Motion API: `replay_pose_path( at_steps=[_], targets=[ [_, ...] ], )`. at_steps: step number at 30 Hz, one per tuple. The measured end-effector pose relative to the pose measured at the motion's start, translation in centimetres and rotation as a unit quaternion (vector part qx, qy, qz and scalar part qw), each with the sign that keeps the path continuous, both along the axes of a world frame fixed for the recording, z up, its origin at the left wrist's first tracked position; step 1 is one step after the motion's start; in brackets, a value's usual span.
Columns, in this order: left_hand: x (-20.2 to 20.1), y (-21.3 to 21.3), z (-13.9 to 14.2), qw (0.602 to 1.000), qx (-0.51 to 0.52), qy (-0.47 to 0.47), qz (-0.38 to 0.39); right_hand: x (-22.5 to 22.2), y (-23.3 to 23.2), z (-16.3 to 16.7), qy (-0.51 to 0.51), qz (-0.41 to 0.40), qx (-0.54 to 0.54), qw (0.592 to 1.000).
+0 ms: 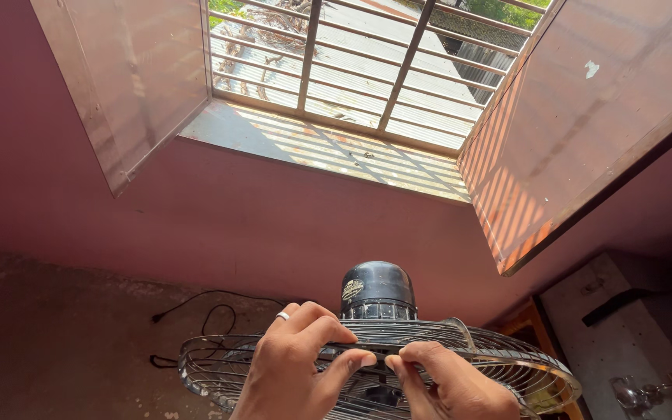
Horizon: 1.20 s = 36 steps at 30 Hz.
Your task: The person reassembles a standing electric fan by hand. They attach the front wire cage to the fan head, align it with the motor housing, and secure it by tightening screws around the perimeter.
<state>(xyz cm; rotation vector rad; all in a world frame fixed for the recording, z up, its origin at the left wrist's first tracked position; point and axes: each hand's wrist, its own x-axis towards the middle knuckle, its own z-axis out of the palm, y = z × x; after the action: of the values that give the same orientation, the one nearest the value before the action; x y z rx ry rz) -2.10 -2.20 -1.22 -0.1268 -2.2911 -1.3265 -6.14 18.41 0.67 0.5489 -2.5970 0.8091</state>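
At the bottom centre of the frame, you are pinching the rim of the wire fan guard (507, 365) with both your left hand (293, 373) and right hand (449, 389), fingertips nearly meeting. A slipping finger is risking a nick on the thin wires.

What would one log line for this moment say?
left hand: pinching fan guard rim | right hand: pinching same rim | motor housing: behind guard | window: open
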Motion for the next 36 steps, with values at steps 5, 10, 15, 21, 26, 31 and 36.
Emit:
replay_pose_path(
  at_steps=[5, 10, 15, 21, 26, 31, 36],
  targets=[
    [0.1, -0.1, 1.6, 0.998, 0.002, -0.059, -0.004, -0.1, -0.3, 0.0, 0.013, -0.005, -0.024, 1.000],
    [0.4, -0.9, 2.8, 0.984, -0.016, -0.174, -0.041, -0.1, 0.1, 0.6, -0.024, 0.029, 0.018, 0.999],
    [0.0, -0.5, 1.9, 0.993, -0.042, -0.084, -0.071, -0.6, 0.7, -0.2, -0.033, 0.014, 0.049, 0.998],
    [-0.3, 0.0, -0.1, 0.998, -0.022, -0.038, -0.039, -1.1, 2.0, -1.0, -0.042, 0.006, 0.176, 0.983],
    [-0.5, 0.0, -0.9, 0.998, -0.040, 0.008, -0.037, -1.0, 1.6, -0.2, -0.113, -0.023, 0.264, 0.958],
    [-0.5, -0.1, -0.7, 0.999, -0.044, 0.013, -0.028, -0.1, -1.1, 2.9, -0.176, -0.039, 0.379, 0.907],
    [-0.4, -0.2, 0.0, 0.999, -0.033, -0.028, -0.018, 1.7, -1.6, 9.8, -0.199, -0.175, 0.455, 0.850]
  ],
)
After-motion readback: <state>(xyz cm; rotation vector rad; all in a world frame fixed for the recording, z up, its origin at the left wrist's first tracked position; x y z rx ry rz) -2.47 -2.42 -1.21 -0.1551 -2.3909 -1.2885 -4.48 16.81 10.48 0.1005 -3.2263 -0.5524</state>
